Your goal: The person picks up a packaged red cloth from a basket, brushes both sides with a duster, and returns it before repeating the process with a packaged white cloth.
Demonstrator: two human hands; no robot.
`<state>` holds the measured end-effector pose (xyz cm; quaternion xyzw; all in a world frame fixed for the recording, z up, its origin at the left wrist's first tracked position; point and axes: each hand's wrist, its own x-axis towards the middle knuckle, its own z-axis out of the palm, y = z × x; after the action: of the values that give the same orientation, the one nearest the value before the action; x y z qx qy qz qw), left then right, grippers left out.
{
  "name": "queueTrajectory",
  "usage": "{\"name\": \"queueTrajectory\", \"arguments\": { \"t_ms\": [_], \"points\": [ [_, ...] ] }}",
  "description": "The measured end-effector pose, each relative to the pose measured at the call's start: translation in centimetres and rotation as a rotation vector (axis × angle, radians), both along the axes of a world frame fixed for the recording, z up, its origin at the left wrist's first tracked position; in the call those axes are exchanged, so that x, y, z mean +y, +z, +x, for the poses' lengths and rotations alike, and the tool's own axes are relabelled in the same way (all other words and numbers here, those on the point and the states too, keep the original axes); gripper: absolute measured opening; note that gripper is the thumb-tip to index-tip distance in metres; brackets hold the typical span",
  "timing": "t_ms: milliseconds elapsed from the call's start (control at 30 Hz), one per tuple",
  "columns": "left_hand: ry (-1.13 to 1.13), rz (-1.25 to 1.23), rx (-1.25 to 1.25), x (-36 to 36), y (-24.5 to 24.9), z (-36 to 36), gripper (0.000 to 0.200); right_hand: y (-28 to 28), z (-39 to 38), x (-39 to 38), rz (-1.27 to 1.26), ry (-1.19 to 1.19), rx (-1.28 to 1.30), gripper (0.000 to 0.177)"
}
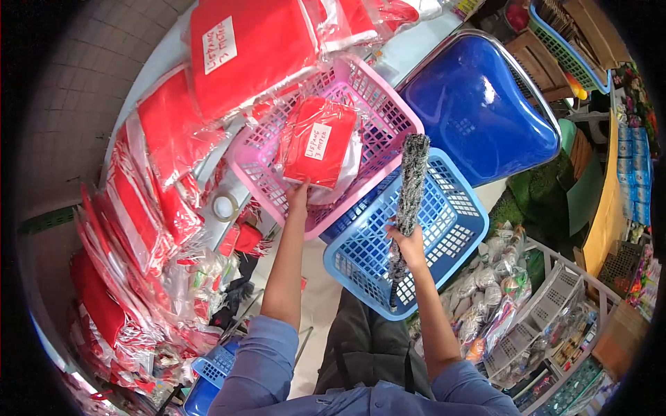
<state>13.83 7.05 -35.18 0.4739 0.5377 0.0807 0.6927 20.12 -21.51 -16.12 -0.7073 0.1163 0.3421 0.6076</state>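
My left hand (300,196) reaches up into a pink plastic basket (388,125) and grips the lower edge of a red packet in clear wrap (318,142) with a white handwritten label. My right hand (408,244) is closed around a long grey speckled roll (411,187), held upright over a blue plastic basket (454,229). The blue basket sits partly under the pink one.
Piles of red wrapped packets (250,45) cover the table at left and top. A roll of tape (225,206) lies beside the pink basket. A blue chair seat (479,104) stands at right, with white racks of small packaged goods (517,305) below it.
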Motion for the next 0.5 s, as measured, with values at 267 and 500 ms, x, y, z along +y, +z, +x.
{"name": "queueTrajectory", "arguments": {
  "t_ms": [267,500],
  "points": [
    [0.14,-0.168,-0.05,-2.1,6.6,2.1,0.018,1.1,-0.3,0.2,0.04,-0.008,-0.034,0.02],
    [0.057,-0.583,-0.43,-6.3,17.5,1.5,0.014,4.7,-0.3,-0.1,0.083,-0.047,0.038,0.025]
  ]
}}
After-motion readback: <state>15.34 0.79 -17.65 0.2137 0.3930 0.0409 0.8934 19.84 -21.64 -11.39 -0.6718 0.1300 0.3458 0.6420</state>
